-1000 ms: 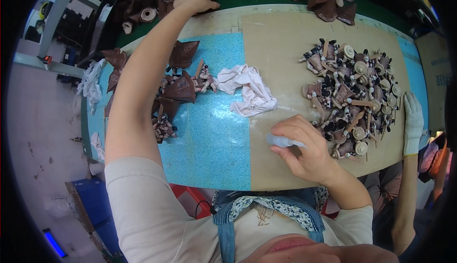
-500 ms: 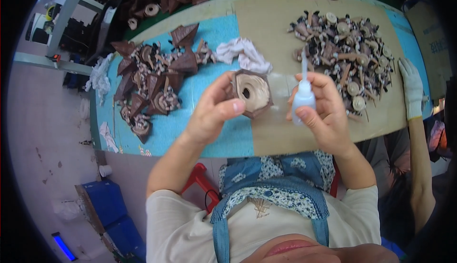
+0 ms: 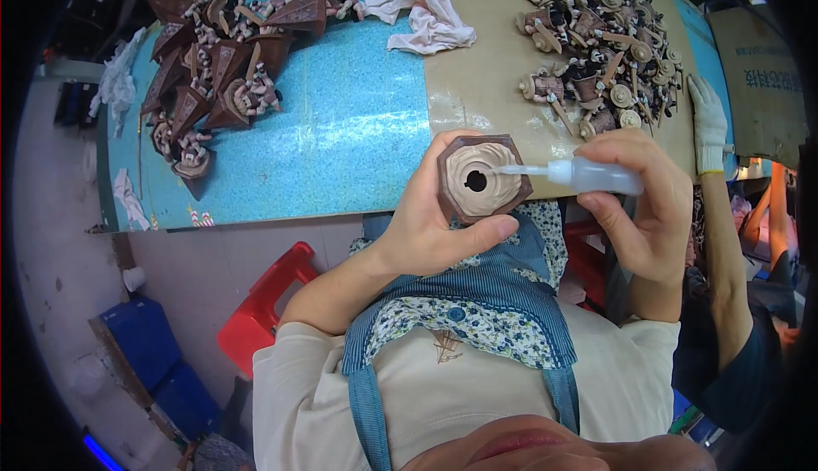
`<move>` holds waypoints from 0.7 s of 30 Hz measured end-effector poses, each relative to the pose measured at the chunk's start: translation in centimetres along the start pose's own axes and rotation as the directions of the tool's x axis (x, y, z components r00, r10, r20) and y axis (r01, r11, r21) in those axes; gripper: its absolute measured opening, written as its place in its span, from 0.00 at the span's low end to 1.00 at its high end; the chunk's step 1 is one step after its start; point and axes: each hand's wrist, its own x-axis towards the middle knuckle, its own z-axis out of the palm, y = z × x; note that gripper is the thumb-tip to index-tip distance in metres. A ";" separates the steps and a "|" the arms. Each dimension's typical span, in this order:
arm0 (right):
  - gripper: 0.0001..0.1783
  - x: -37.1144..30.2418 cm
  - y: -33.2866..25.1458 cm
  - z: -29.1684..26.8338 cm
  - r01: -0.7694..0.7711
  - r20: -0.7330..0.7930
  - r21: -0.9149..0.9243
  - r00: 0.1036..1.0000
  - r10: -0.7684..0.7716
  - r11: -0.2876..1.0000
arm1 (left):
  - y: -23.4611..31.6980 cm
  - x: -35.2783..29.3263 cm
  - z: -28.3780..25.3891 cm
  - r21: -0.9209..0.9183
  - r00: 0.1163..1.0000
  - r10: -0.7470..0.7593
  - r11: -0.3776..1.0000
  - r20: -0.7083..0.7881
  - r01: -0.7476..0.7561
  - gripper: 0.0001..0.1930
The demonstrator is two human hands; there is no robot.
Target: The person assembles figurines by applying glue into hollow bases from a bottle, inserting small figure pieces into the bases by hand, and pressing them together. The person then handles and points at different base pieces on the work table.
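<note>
My left hand (image 3: pixel 443 228) is closed round a brown six-sided base (image 3: pixel 515 149), its thumb along the lower edge. The base's beige, rippled face is turned up, with a dark hole near its middle. In my right hand (image 3: pixel 643 202) is a small translucent squeeze bottle (image 3: pixel 607 176), lying nearly level. Its thin nozzle points left, and the tip is over the beige face close to the hole; whether it touches, I cannot tell.
Brown pointed pieces with small figures (image 3: pixel 217 70) lie piled at the left. At the right is a heap of figures (image 3: pixel 609 45). A white cloth (image 3: pixel 426 19) lies between them. Another person's gloved hand (image 3: pixel 707 126) rests at the right edge, near a cardboard box (image 3: pixel 754 87).
The bottle has tipped from upright to nearly level, its nozzle now over the base. Both hands have come lower in the picture, toward my apron, and the view has shifted.
</note>
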 end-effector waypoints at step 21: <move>0.17 0.7 -1.6 0.6 0.124 0.035 -0.168 0.992 -0.120 0.978 | 0.0 0.1 0.4 -0.017 1.000 -0.012 1.000 -0.014 0.012 0.38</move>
